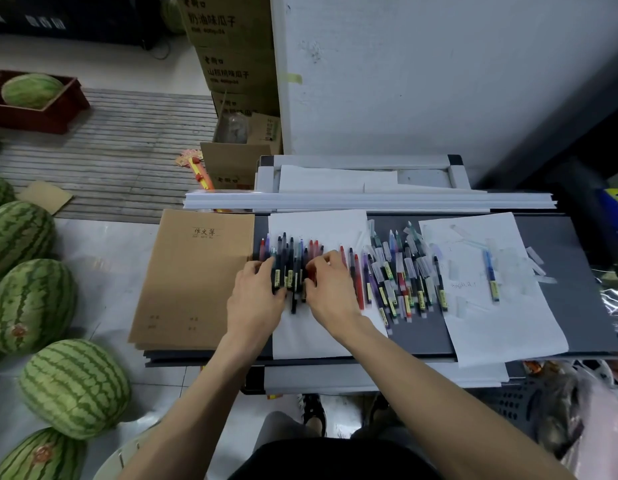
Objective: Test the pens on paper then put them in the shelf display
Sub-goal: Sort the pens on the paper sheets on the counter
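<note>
While the left hand (255,292) and the right hand (330,289) both curl their fingers round the bundle of pens (292,268), just right of the brown notebook (193,278) on a white sheet (335,223), a loose squeeze could let some slip and roll off the tabletop (560,237). Farther right of the notebook lies a second heap of pens (397,282). Test marks are too faint to read, and no shelf display shows.

Two hands (255,294) (332,289), two sheets (314,337) (508,323) (pens (404,282) uncountable).
</note>
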A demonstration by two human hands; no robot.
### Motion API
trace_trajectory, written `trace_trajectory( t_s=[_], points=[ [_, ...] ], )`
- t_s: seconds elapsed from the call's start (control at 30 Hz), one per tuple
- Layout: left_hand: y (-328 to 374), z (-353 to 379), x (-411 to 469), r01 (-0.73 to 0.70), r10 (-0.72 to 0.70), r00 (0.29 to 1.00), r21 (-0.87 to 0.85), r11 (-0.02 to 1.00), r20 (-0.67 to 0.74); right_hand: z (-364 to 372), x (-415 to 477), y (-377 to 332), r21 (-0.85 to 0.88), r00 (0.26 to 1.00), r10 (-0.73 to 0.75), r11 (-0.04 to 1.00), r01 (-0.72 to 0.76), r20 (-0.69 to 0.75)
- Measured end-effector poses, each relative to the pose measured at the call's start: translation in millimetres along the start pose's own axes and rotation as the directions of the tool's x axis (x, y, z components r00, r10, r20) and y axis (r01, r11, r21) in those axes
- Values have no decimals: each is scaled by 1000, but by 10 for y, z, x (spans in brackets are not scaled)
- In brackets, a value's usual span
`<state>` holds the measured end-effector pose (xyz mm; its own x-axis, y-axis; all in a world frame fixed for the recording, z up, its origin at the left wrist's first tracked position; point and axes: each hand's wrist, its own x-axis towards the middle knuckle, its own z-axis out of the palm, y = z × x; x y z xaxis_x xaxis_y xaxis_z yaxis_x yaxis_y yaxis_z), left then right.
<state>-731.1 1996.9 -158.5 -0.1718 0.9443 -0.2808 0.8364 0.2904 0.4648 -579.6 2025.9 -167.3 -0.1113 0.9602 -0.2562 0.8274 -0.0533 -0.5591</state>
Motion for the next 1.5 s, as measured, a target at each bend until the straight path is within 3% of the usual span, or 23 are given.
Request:
trace_trajectory(
  t_s=[0.27, 0.6, 0.83, 1.17, 1.5],
  points=[
    [26, -98, -62, 2, -3, 1000, 48, 999, 27, -64, -24, -24, 3, 996, -88, 996, 88, 21],
    [310, -203, -95, -163, 135, 983, 265, 950, 121, -514, -380, 301, -283, 970, -238, 929, 241, 44],
    [664, 8, -116, -223, 203, 969, 155, 962, 138, -851, -617, 781, -336, 990, -144, 932, 135, -1],
    [1239, 546, -171, -216, 198, 961, 78, 973, 191, -920, -632, 1026, -281, 984, -93, 951, 132, 150],
    [1256, 818, -198, -359, 342, 933, 254, 898, 108, -981, -542, 1201, -191, 984, -87, 975, 117, 156]
  ],
)
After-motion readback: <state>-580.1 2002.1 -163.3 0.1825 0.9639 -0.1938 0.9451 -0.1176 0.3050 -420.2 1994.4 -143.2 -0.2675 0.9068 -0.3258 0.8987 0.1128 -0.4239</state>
